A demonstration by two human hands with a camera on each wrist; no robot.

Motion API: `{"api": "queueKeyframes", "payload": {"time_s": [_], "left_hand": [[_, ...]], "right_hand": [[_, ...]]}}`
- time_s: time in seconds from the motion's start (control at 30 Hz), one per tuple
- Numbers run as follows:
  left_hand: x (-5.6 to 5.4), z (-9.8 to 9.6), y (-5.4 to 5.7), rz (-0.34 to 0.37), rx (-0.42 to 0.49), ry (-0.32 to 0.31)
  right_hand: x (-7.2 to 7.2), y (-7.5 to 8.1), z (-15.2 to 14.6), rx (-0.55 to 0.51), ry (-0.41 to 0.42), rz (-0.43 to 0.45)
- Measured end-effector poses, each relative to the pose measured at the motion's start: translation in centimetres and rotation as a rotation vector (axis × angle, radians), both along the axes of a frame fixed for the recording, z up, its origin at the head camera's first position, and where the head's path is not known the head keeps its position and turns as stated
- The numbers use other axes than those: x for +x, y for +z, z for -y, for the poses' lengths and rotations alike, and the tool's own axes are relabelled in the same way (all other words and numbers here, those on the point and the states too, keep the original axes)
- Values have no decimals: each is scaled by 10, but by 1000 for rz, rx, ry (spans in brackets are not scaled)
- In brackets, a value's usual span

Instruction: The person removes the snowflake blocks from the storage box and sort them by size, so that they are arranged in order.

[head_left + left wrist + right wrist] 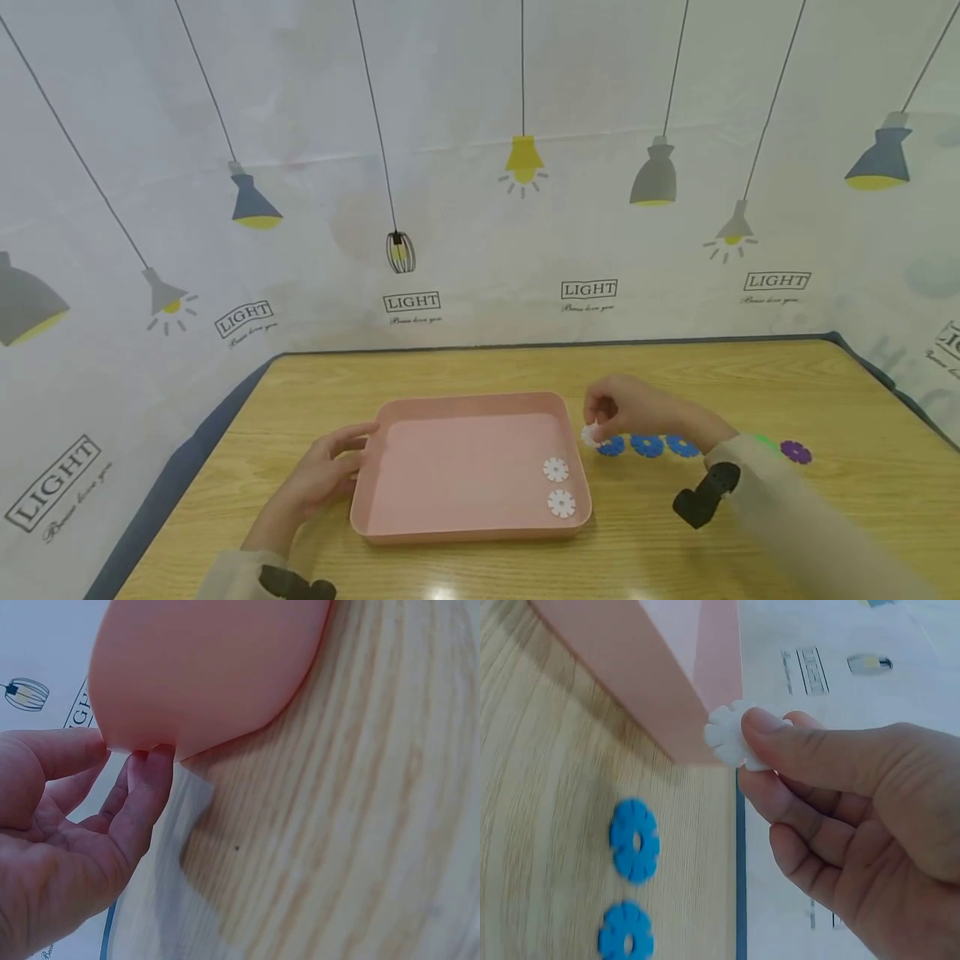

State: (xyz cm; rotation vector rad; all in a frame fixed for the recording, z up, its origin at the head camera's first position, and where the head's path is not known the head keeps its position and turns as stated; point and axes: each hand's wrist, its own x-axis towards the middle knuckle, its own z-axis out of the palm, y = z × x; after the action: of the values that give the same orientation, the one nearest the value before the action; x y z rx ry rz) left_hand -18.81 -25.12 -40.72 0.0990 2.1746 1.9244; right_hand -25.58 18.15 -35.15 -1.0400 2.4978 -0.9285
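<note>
Thumb and index finger of my right hand point(626, 406) pinch a white snowflake disc point(727, 736), a flat toy piece with a notched edge. The hand is just right of a pink tray point(465, 406), with the disc near the tray's outer wall. Inside the tray, two more white snowflake discs point(556, 469) lie one in front of the other along the right side. My left hand point(318, 475) is at the tray's left side, its fingertips touching the outer wall point(195, 675) and rim, with nothing held.
Right of the tray, blue snowflake discs point(647, 446) lie in a row on the wooden table point(480, 575). Further along are a green disc point(765, 442), partly hidden by the right arm, and a purple disc point(796, 452). A lamp-printed cloth point(480, 250) hangs behind the table.
</note>
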Motion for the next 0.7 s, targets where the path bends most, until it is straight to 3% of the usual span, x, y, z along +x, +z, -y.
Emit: {"api": "queueKeyframes", "payload": {"time_s": [0.23,0.4,0.53,0.7], "left_hand": [[0,-1,0,7,3,22],[0,1,-1,5,17,-5],[0,1,-1,4,23,-14],[0,1,-1,2,28,-16]], "right_hand": [[-1,-4,-51,-33,-118,0],[-1,-11,-96,-91,-168,-101],[1,-18,-130,-66,-246,-170],[9,-28,-169,-16,-376,-153]]}}
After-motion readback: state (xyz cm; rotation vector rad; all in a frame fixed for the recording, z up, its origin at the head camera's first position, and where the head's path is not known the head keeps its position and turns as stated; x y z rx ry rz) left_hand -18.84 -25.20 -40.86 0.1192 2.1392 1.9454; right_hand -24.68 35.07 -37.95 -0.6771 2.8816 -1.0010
